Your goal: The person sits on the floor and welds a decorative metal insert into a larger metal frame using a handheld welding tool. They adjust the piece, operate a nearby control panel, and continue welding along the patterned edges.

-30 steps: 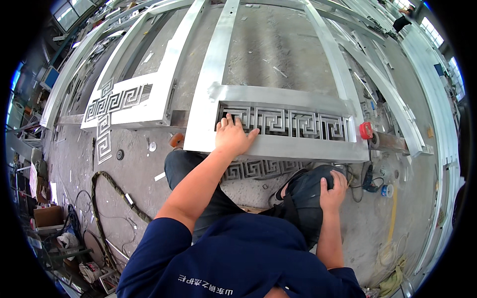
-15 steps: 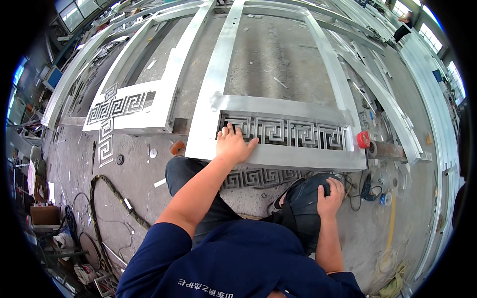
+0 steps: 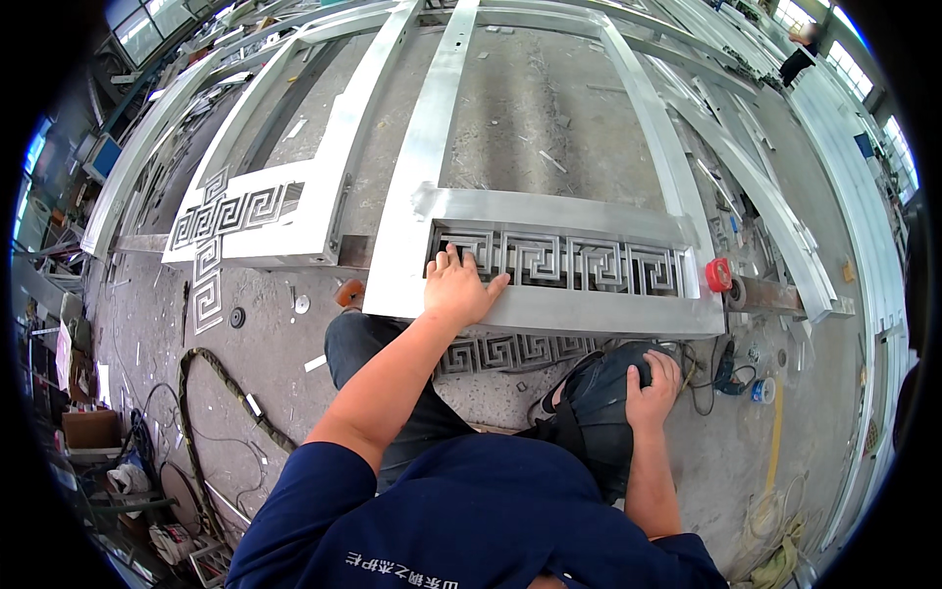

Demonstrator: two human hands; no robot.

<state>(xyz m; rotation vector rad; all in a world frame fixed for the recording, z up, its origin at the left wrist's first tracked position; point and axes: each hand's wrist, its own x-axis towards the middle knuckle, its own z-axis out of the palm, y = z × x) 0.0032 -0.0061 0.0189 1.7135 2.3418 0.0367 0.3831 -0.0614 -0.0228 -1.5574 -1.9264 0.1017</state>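
Left hand lay flat, ungripping, on fretwork panel of aluminium frame | right hand cupped knee below it | frame likely stiff, unwieldy; lift by rails.

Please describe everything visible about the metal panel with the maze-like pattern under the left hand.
The silver-grey metal fretwork panel is a long strip of square spiral cut-outs, set flat inside a pale metal frame lying on the concrete floor. The left hand rests palm-down on its left end. A red round object sits by its right end.
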